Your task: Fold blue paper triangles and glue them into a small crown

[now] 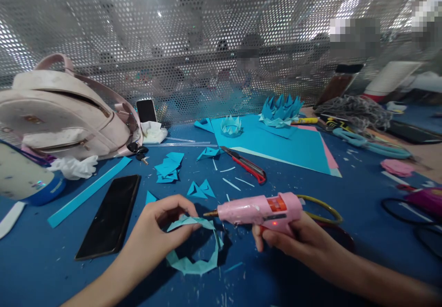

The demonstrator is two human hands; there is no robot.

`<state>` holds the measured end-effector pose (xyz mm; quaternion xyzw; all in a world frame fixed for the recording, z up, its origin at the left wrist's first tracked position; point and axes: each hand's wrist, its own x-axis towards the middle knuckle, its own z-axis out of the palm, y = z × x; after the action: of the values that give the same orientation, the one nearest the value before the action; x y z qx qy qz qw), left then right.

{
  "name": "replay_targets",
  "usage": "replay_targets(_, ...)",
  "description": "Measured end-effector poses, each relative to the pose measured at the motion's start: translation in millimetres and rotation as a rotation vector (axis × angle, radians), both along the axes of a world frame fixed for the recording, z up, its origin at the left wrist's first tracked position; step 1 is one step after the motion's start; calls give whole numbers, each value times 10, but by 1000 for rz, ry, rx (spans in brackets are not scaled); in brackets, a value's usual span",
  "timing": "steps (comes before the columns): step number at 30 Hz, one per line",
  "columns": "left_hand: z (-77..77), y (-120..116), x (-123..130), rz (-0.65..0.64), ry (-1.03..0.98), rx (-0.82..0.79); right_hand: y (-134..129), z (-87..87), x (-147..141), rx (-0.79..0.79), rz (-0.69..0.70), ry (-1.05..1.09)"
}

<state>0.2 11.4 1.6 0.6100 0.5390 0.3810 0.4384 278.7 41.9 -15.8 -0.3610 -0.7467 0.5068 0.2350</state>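
My left hand (169,226) pinches the upper edge of a light teal folded-paper ring (198,267), whose lower part hangs over the blue table. In my right hand (293,238) is a pink glue gun (255,209) with a small red light on its side. Its brass nozzle points left and lies very near the ring's top edge; whether they touch, I cannot tell. Just beyond my left hand lie folded blue paper triangles (201,189) and a pile of blue pieces (169,167).
A red cutter (243,164) lies mid-table. Behind it, blue sheets (290,143) hold a small paper crown (231,126) and a larger spiky one (281,110). Leftward are a black phone (108,217), a blue strip (90,192) and a pink backpack (62,113). Light-blue scissors (373,145) lie right.
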Motion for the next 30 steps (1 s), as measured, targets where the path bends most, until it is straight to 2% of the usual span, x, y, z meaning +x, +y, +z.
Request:
replay_targets(8, 31, -28, 10, -13, 36, 73, -8, 50, -15, -71, 19, -7)
replay_targets(20, 38, -39, 18, -26, 25, 65, -21, 54, -24, -109, 11, 27)
replay_targets(30, 28, -36, 7, -26, 43, 64, -16, -47, 36, -161, 50, -39)
